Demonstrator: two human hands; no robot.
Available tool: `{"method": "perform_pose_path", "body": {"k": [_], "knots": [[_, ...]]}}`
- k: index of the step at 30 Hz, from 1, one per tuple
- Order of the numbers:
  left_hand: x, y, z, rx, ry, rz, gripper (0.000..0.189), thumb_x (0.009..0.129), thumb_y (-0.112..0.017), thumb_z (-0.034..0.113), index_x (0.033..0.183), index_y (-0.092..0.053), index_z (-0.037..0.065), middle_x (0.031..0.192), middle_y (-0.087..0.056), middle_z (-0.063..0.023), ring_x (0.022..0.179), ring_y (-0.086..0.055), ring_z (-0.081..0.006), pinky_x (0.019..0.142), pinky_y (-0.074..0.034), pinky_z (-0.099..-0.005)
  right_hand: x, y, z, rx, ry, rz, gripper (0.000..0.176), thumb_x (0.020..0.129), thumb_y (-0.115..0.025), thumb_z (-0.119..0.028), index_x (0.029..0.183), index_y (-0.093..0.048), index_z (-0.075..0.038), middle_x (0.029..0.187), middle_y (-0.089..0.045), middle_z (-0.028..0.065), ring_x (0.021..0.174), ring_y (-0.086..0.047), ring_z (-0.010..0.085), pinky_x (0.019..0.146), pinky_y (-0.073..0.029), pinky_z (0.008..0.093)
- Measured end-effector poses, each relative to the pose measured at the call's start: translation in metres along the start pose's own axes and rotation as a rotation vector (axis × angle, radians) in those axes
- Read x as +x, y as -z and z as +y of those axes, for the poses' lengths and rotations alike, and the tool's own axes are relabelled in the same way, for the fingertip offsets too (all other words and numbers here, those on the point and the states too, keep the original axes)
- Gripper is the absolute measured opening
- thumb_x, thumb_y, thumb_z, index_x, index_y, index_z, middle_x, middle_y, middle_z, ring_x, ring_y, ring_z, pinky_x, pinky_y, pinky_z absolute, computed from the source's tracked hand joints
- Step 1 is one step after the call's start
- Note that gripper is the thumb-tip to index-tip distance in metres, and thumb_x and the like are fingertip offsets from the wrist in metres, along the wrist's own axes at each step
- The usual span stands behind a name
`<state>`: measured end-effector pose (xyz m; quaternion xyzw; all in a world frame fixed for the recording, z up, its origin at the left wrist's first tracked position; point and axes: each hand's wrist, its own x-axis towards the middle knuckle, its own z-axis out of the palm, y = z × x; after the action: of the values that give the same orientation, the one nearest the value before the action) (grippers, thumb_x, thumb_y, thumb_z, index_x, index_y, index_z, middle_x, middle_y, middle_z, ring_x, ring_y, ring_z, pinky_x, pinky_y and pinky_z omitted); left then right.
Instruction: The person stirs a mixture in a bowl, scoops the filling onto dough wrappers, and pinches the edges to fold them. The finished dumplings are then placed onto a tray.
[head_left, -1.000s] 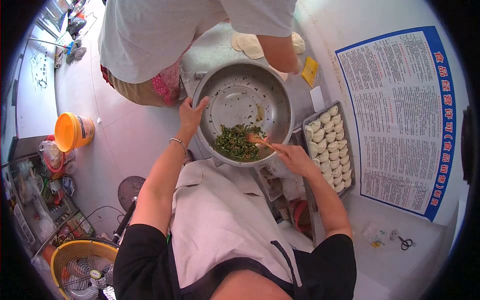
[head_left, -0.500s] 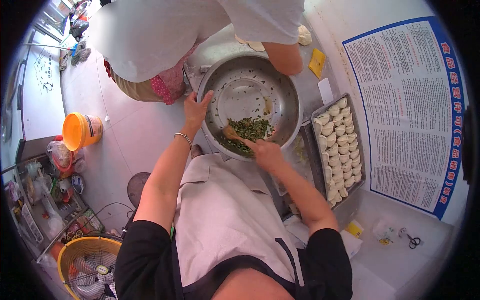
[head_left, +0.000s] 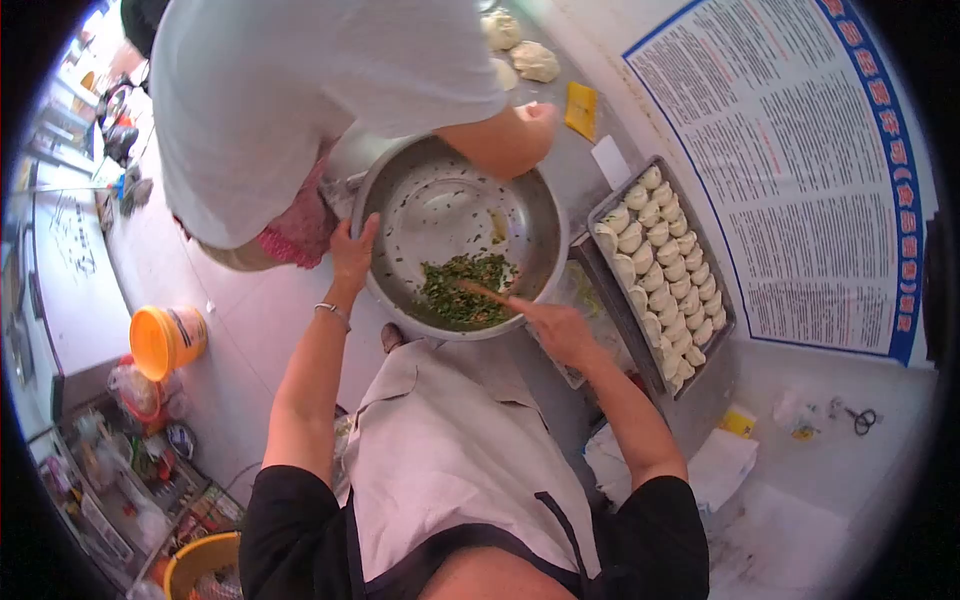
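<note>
A large metal bowl (head_left: 548,200) holds a chopped green filling (head_left: 450,300), heaped on the side nearest me, with green bits stuck to the walls. My left hand (head_left: 352,252), a bracelet on its wrist, grips the bowl's left rim with the thumb up on the edge. In my right hand (head_left: 560,330) is the handle of a wooden spoon (head_left: 488,292), held over the near right rim. The spoon's head is sunk in the filling and mostly hidden.
A co-worker in a white shirt (head_left: 330,80) leans across the bowl's far side, one hand (head_left: 538,120) beyond it. Right stands a tray (head_left: 732,322) of dumplings (head_left: 660,270). Dough pieces (head_left: 533,62) and a yellow packet (head_left: 580,110) lie behind. An orange bucket (head_left: 165,342) is on the floor.
The spoon's head has gone from showing at the filling's left side to being buried in it. The co-worker's arm has shifted, and their hand now shows. My view has turned slightly.
</note>
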<state>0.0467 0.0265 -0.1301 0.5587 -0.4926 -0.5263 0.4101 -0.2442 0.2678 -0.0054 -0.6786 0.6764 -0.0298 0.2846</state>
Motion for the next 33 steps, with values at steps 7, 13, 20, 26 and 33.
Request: {"method": "perform_pose_path", "body": {"k": [7,13,20,26,33], "knots": [[0.009,0.009,-0.009,0.443,-0.131,0.071,0.046,0.092,-0.07,0.039,0.108,-0.061,-0.002,0.099,-0.065,-0.0139,0.09,-0.06,-0.0247,0.084,-0.047,-0.0372,-0.012,-0.009,0.048,0.343,0.204,0.404,0.04,0.095,-0.059,-0.012,0.135,-0.061,-0.018,0.095,-0.07,0.0171,0.082,-0.068,0.0347,0.07,-0.053,0.0434],[-0.036,-0.044,0.067,0.899,-0.657,0.188,0.036,0.085,-0.07,0.017,0.115,-0.056,0.002,0.111,-0.059,-0.0172,0.108,-0.053,-0.0373,0.094,-0.042,-0.0498,-0.005,0.036,0.092,0.401,0.18,0.269,0.042,0.094,-0.061,-0.008,0.135,-0.061,-0.017,0.093,-0.071,0.0116,0.075,-0.067,0.0287,0.067,-0.054,0.0393],[-0.034,-0.22,0.13,0.706,-0.815,-0.473,0.032,0.082,-0.067,0.004,0.113,-0.059,0.006,0.113,-0.059,-0.0162,0.108,-0.055,-0.0379,0.093,-0.044,-0.0458,-0.004,0.029,0.156,1.12,0.046,0.464,0.031,0.101,-0.051,-0.009,0.128,-0.06,0.002,0.076,-0.06,0.0043,0.063,-0.055,0.0112,0.058,-0.045,0.0267],[0.036,-0.353,0.128,0.844,-0.784,-0.585,0.032,0.082,-0.069,0.007,0.112,-0.059,0.006,0.108,-0.059,-0.015,0.105,-0.058,-0.0348,0.091,-0.047,-0.0449,-0.011,0.06,0.195,1.226,-0.059,0.638,0.03,0.104,-0.046,-0.01,0.124,-0.059,0.008,0.075,-0.058,0.004,0.061,-0.049,0.0079,0.055,-0.041,0.0234],[0.116,-0.418,0.076,1.205,-0.495,-0.52,0.029,0.081,-0.064,0.007,0.11,-0.06,0.005,0.108,-0.061,-0.0169,0.104,-0.061,-0.0351,0.088,-0.051,-0.0457,-0.02,0.056,0.228,1.286,-0.148,0.64,0.03,0.104,-0.047,-0.014,0.123,-0.061,0.005,0.071,-0.058,0.0026,0.055,-0.046,0.0066,0.05,-0.038,0.0229]]}}
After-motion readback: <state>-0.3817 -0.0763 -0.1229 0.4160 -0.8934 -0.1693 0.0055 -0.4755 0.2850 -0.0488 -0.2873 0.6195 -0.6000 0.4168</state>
